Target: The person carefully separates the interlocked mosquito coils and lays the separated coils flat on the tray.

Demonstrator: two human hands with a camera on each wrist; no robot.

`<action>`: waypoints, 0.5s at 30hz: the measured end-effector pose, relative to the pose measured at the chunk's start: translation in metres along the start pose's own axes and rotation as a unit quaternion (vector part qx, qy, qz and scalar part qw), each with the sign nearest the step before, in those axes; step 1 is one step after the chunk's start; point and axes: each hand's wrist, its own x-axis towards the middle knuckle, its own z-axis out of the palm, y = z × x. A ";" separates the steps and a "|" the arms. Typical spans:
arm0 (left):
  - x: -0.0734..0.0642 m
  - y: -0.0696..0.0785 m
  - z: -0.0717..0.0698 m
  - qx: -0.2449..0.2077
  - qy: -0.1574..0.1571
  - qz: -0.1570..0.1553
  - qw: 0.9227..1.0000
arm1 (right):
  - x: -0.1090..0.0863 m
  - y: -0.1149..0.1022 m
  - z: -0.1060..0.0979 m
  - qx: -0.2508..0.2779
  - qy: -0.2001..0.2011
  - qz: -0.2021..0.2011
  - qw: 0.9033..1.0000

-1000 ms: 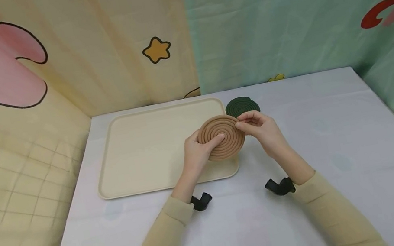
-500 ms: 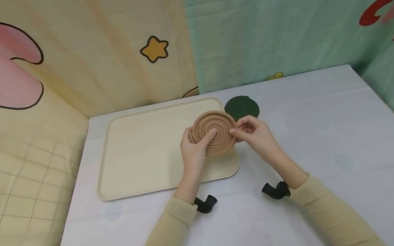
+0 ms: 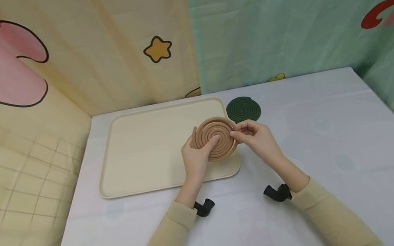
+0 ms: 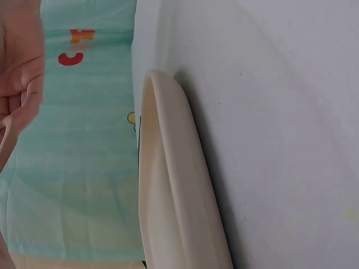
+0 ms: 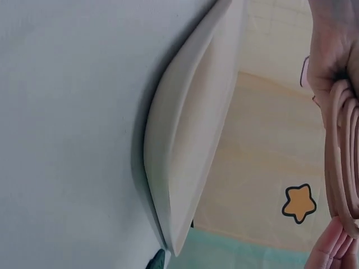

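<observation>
A tan coil [image 3: 216,128], a cord wound in a flat spiral, is held up over the right end of the cream tray [image 3: 138,151]. My left hand [image 3: 195,160] grips its left side, thumb across the centre. With thumb and fingertips, my right hand [image 3: 256,136] pinches the outer turn at its right edge. A loose end sticks up at upper left, and gaps show between some turns. Seen edge-on in the right wrist view, the coil [image 5: 339,151] has turns standing apart. The left wrist view catches my right hand [image 4: 22,84] and a sliver of the cord.
A dark green spiral coil [image 3: 243,109] lies flat on the white-covered table [image 3: 334,138], just right of the tray's back corner. Printed yellow and teal curtains [image 3: 265,18] stand behind the table.
The coil has shifted slightly left, and its outer turn has loosened, with an end now sticking up at upper left. My right hand has moved left with it, uncovering more of the green coil.
</observation>
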 end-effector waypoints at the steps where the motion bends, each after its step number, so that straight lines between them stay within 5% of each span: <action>1: 0.000 -0.001 -0.001 0.013 -0.012 0.002 1.000 | 0.001 -0.001 -0.002 -0.022 0.001 -0.009 1.000; 7: -0.003 0.001 -0.005 0.081 -0.067 -0.009 0.994 | 0.004 -0.014 -0.010 -0.132 -0.020 -0.043 0.990; 15: 0.004 0.005 -0.011 0.093 -0.111 -0.024 0.989 | 0.007 -0.018 -0.012 -0.175 -0.061 -0.072 0.980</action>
